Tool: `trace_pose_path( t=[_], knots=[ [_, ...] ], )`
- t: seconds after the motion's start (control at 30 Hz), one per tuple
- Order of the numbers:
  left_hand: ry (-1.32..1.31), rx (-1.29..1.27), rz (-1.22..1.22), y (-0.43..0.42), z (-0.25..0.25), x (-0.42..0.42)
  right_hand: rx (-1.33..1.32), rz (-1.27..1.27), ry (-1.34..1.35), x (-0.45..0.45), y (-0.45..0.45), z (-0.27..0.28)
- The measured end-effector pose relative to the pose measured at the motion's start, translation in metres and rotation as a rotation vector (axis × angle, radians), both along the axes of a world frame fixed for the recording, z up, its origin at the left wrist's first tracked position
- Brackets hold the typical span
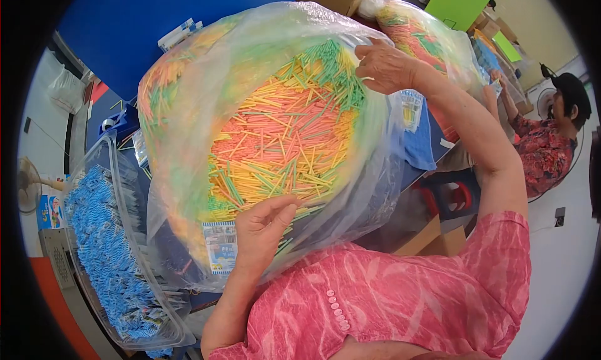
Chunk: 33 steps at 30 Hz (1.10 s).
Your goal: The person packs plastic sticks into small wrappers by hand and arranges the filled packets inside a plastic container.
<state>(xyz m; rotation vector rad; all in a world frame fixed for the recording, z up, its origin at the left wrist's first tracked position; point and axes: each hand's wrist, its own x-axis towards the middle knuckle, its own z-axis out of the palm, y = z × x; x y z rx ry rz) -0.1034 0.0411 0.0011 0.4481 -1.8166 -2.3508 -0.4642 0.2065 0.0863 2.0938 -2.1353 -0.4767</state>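
A large clear plastic bag (181, 153) bulges open, full of thin pink, yellow and green sticks (282, 135). At its near rim, my left hand (266, 228) is closed in a pinch beside the sticks; what lies between the fingertips is too small to make out. My right hand (387, 65) is at the upper right rim of the bag, its fingers bent and closed on the plastic. A blue and white printed packet (220, 248) lies by my left wrist, and another packet (411, 110) is below my right hand.
On the left stands a clear bin (106, 141) of blue and white packets (109, 247). A second bag of sticks (416, 35) is at the upper right. Another person (544, 147) sits at the right, hands near that bag. A blue cloth (421, 141) hangs at the table edge.
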Motion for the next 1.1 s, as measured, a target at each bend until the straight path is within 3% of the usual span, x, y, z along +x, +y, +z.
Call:
trace_pose_path(
  t=[0.2,0.3,0.37,0.47,0.57,0.7,0.87,1.0,1.1],
  knots=[
    [0.017,-0.022,0.000,0.007,-0.001,-0.003,-0.051,-0.051,0.100,-0.010,0.006,-0.023],
    [-0.016,-0.012,-0.017,0.010,0.004,-0.001,-0.066,-0.250,0.108,-0.004,0.004,-0.028],
    [-0.016,-0.017,-0.015,0.009,0.002,0.000,-0.060,-0.577,-0.034,0.000,0.001,-0.026],
    [-0.017,-0.032,-0.021,0.012,-0.002,0.000,-0.069,-0.673,-0.190,-0.010,0.000,-0.031],
    [-0.018,-0.057,-0.026,0.013,-0.002,0.000,-0.253,-0.642,-0.219,-0.010,0.001,-0.039],
    [-0.034,-0.024,-0.022,0.012,0.002,0.001,-0.275,-0.691,-0.145,-0.007,-0.002,-0.044],
    [-0.030,-0.006,-0.011,0.012,0.005,0.003,-0.144,-0.868,-0.286,-0.009,-0.008,-0.038],
    [-0.055,-0.046,-0.031,0.016,0.004,0.004,-0.224,-0.783,-0.381,-0.023,-0.002,-0.048],
    [-0.057,-0.040,-0.039,0.016,0.005,0.006,-0.249,-0.788,-0.232,-0.013,-0.006,-0.049]
  ],
)
